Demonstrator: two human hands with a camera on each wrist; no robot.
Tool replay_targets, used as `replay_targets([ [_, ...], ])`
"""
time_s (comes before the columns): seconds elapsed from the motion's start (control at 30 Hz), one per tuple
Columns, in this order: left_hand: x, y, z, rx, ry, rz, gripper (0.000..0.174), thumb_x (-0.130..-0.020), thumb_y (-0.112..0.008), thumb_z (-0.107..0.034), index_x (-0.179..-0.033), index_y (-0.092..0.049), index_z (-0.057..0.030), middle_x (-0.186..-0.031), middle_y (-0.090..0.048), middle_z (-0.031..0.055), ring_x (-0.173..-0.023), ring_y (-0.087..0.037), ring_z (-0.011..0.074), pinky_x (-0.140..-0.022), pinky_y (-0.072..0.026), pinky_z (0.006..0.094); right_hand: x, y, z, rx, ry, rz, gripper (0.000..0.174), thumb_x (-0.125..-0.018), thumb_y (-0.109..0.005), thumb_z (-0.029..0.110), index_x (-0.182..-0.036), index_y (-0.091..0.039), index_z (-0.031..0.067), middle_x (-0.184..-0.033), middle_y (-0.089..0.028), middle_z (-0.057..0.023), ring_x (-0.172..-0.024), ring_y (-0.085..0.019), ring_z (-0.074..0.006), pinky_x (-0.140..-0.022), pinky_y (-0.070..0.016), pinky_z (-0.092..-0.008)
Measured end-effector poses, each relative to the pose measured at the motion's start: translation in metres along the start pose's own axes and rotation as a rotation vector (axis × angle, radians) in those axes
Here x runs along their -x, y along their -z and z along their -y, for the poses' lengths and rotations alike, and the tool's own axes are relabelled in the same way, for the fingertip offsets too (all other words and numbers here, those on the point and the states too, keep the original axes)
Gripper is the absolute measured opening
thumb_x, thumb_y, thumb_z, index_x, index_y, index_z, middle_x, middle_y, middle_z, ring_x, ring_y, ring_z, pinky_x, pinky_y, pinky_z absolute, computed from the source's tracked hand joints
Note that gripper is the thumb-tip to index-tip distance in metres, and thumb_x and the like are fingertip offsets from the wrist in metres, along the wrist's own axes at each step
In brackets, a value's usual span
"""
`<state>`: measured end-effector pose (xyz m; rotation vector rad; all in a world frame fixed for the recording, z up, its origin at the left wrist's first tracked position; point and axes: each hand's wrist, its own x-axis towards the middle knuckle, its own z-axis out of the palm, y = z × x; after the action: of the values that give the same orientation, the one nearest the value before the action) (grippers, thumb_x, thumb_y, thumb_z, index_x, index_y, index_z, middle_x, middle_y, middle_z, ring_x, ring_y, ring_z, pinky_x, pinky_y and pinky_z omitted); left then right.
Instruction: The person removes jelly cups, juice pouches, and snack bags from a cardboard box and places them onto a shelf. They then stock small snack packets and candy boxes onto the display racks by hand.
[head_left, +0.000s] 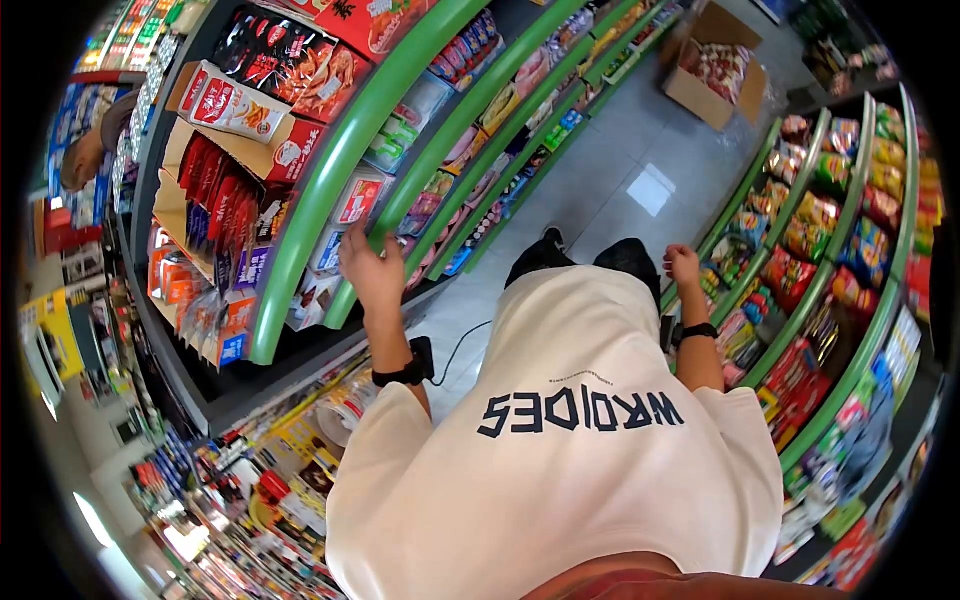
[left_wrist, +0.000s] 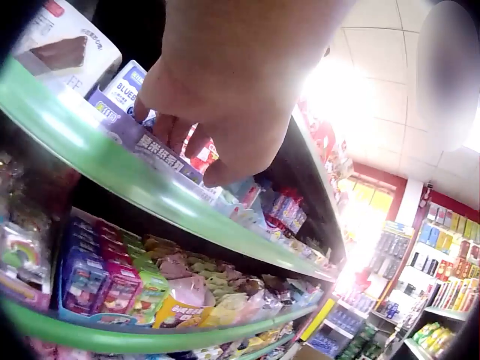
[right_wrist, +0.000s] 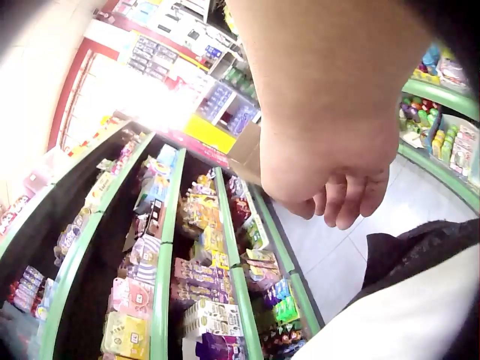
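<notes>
My left hand [head_left: 372, 270] reaches to the shelf on the left, over its green rail [head_left: 385, 232]. In the left wrist view its fingers [left_wrist: 196, 142] point down over a purple display box [left_wrist: 112, 120], overlapping the packs in it. Beside the fingers stands a white-and-blue pack [left_wrist: 126, 84] lettered in blue. A white carton with a picture of brown cake [left_wrist: 71, 49] is further left on that shelf. At my side hangs my right hand [head_left: 683, 265], its fingers loosely curled and nothing in them; the right wrist view shows it above the grey floor [right_wrist: 322, 247].
Shelves of bagged snacks [head_left: 790, 270] run along my right. On the floor ahead, an open cardboard box [head_left: 715, 75] holds red-and-white packs. Red packets [head_left: 215, 195] fill a carton on the left shelf's top. A black cable [head_left: 455, 350] hangs from my left wrist.
</notes>
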<state>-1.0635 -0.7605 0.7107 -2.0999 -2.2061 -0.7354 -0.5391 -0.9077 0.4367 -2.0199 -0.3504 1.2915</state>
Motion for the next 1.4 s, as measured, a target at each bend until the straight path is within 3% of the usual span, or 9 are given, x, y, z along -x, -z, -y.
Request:
replay_targets([
  [0.23, 0.001, -0.001, 0.009, -0.054, 0.041, -0.029, 0.038, -0.078, -0.065, -0.006, -0.116, -0.061, -0.0004, -0.111, -0.061, 0.0226, -0.103, -0.057, 0.0435, -0.090, -0.0458, 0.0501, -0.092, -0.020, 0.088, 0.290, 0.050, 0.311, 0.019, -0.090, -0.060, 0.020, -0.104, -0.065, 0.0079, -0.084, -0.067, -0.0033, -0.066, -0.063, -0.0158, -0.056, -0.0470, -0.0304],
  [0.37, -0.001, 0.004, -0.001, -0.107, 0.038, -0.018, 0.040, -0.079, -0.065, -0.006, -0.118, -0.058, -0.0012, -0.112, -0.061, 0.0227, -0.104, -0.057, 0.0434, -0.090, -0.0463, 0.0504, -0.139, -0.033, 0.153, 0.401, 0.311, 0.536, 0.019, -0.089, -0.061, 0.019, -0.099, -0.066, 0.0042, -0.082, -0.066, -0.0055, -0.067, -0.063, -0.0161, -0.055, -0.0479, -0.0306],
  [0.43, 0.000, 0.005, -0.014, -0.124, 0.131, 0.024, 0.040, -0.079, -0.066, -0.007, -0.118, -0.060, -0.0009, -0.113, -0.062, 0.0226, -0.107, -0.057, 0.0421, -0.092, -0.0457, 0.0502, -0.184, -0.053, 0.174, 0.559, 0.699, 0.531, 0.021, -0.088, -0.062, 0.019, -0.098, -0.066, 0.0008, -0.080, -0.066, -0.0075, -0.066, -0.062, -0.0160, -0.056, -0.0488, -0.0314],
  [0.5, 0.001, -0.001, -0.034, -0.194, 0.134, -0.031, 0.038, -0.079, -0.066, -0.008, -0.116, -0.061, -0.0004, -0.113, -0.062, 0.0224, -0.106, -0.058, 0.0415, -0.092, -0.0466, 0.0497, -0.151, -0.072, 0.244, 0.632, 0.699, 0.536, 0.027, -0.084, -0.063, 0.021, -0.098, -0.068, -0.0019, -0.087, -0.070, -0.0190, -0.082, -0.068, -0.0301, -0.075, -0.0522, -0.0393],
  [0.77, -0.063, -0.060, -0.111, -0.133, 0.147, -0.203, 0.029, -0.087, -0.063, -0.016, -0.111, -0.066, 0.0012, -0.109, -0.065, 0.0219, -0.102, -0.062, 0.0407, -0.089, -0.0502, 0.0477, -0.027, -0.197, 0.419, 0.420, 1.174, 0.843, 0.030, -0.087, -0.067, 0.022, -0.106, -0.068, -0.0017, -0.100, -0.070, -0.0201, -0.093, -0.068, -0.0321, -0.080, -0.0521, -0.0400],
  [0.93, -0.084, -0.077, -0.114, -0.132, 0.306, -0.151, 0.025, -0.090, -0.057, -0.018, -0.108, -0.068, -0.0038, -0.108, -0.066, 0.0198, -0.095, -0.065, 0.0412, -0.083, -0.0536, 0.0496, -0.002, -0.249, 0.451, 0.475, 1.303, 0.647, 0.037, -0.089, -0.066, 0.031, -0.106, -0.068, -0.0016, -0.099, -0.069, -0.0256, -0.094, -0.067, -0.0394, -0.083, -0.0525, -0.0468],
  [1.03, -0.092, -0.088, -0.098, -0.135, 0.319, -0.155, 0.021, -0.091, -0.053, -0.016, -0.101, -0.069, -0.0065, -0.106, -0.066, 0.0187, -0.092, -0.066, 0.0418, -0.082, -0.0543, 0.0507, 0.024, -0.251, 0.467, 0.838, 1.263, 0.648, 0.047, -0.089, -0.062, 0.041, -0.102, -0.067, -0.0045, -0.096, -0.067, -0.0296, -0.095, -0.063, -0.0468, -0.084, -0.0503, -0.0538],
  [1.2, -0.097, -0.082, -0.096, -0.132, 0.284, -0.096, 0.017, -0.087, -0.054, -0.011, -0.096, -0.068, -0.0068, -0.103, -0.065, 0.0189, -0.091, -0.067, 0.0410, -0.078, -0.0552, 0.0506, 0.021, -0.261, 0.457, 0.792, 1.405, 0.502, 0.043, -0.089, -0.062, 0.035, -0.106, -0.065, -0.0045, -0.082, -0.070, -0.0236, -0.085, -0.065, -0.0466, -0.080, -0.0515, -0.0531],
  [1.4, -0.082, -0.062, -0.124, -0.196, 0.199, -0.296, 0.014, -0.090, -0.055, -0.010, -0.098, -0.065, -0.0062, -0.093, -0.063, 0.0158, -0.079, -0.066, 0.0389, -0.068, -0.0547, 0.0493, 0.017, -0.222, 0.432, 0.556, 1.155, 0.632, 0.036, -0.092, -0.060, 0.023, -0.115, -0.063, -0.0040, -0.076, -0.068, -0.0206, -0.072, -0.069, -0.0299, -0.065, -0.0535, -0.0409],
])
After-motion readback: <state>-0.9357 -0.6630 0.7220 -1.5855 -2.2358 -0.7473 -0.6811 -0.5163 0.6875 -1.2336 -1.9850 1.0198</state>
